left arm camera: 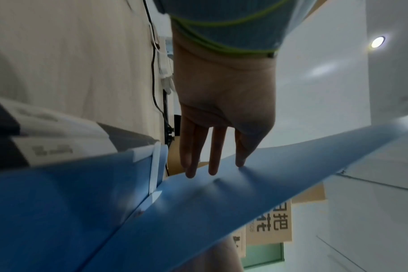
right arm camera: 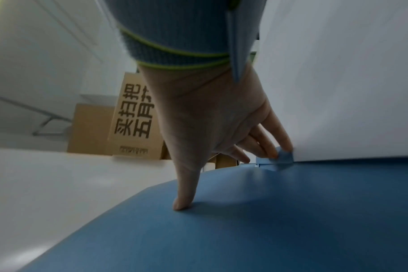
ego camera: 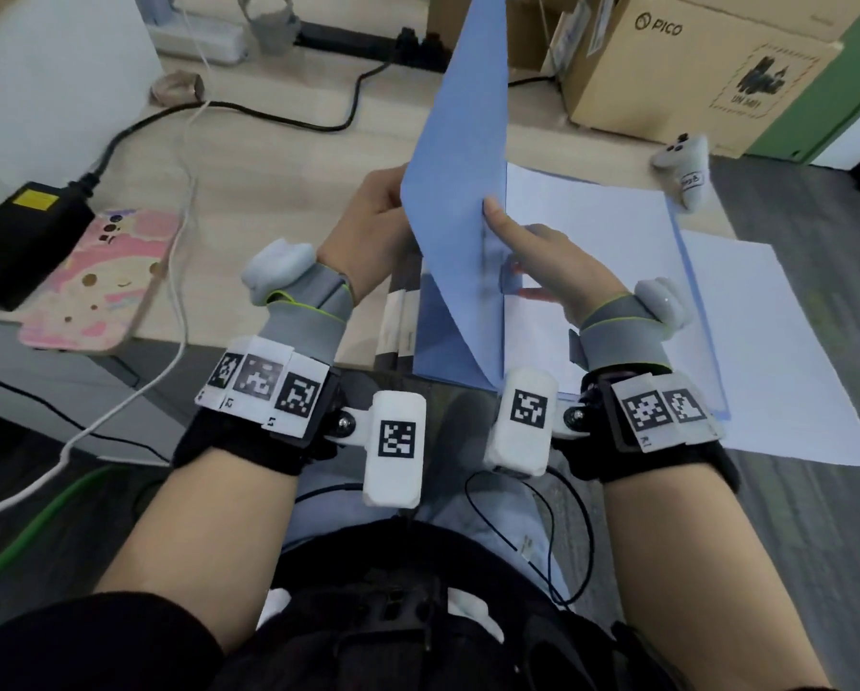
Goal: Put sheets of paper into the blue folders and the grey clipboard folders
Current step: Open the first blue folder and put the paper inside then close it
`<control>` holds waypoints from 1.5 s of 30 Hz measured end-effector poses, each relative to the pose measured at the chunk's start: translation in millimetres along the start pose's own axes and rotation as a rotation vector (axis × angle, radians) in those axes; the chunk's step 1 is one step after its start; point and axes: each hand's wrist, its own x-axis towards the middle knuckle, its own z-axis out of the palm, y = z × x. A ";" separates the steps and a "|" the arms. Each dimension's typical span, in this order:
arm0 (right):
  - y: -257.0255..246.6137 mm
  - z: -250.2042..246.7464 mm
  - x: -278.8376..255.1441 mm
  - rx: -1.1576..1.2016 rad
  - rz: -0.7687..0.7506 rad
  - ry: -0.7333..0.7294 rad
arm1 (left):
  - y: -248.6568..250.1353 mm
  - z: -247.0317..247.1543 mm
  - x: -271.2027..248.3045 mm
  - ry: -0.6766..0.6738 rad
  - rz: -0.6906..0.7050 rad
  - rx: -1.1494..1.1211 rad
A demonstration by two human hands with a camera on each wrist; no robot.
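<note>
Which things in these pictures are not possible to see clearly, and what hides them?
Head view: fingertips of the left hand, hidden behind the raised blue folder cover.
Left wrist view: print on the spine labels of the grey folders, blurred.
Right wrist view: small blue piece touched by the right hand, blurred.

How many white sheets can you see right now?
2: one sheet inside the open blue folder, one loose sheet right of it, partly beneath. More may be stacked underneath.

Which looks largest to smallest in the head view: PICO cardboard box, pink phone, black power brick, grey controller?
1. PICO cardboard box.
2. pink phone and black power brick: alike, brick cut off at the edge, so unranked.
3. grey controller.
</note>
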 end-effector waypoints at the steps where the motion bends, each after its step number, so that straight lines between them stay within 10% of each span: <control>1: 1.8 -1.5 -2.4 0.049 -0.011 -0.036 | -0.7 3.6 2.4 -0.015 -0.012 0.009; 13: 42.5 -38.6 -34.3 0.680 -0.274 -0.118 | -28.8 75.4 21.8 -0.281 -0.019 0.128; 26: 104.9 -72.5 -50.4 1.163 -0.133 0.549 | -47.7 103.4 32.9 -0.252 -0.129 0.866; 45: 146.7 -105.5 -55.4 0.734 0.118 1.078 | -42.3 112.8 45.5 -0.174 -0.210 0.908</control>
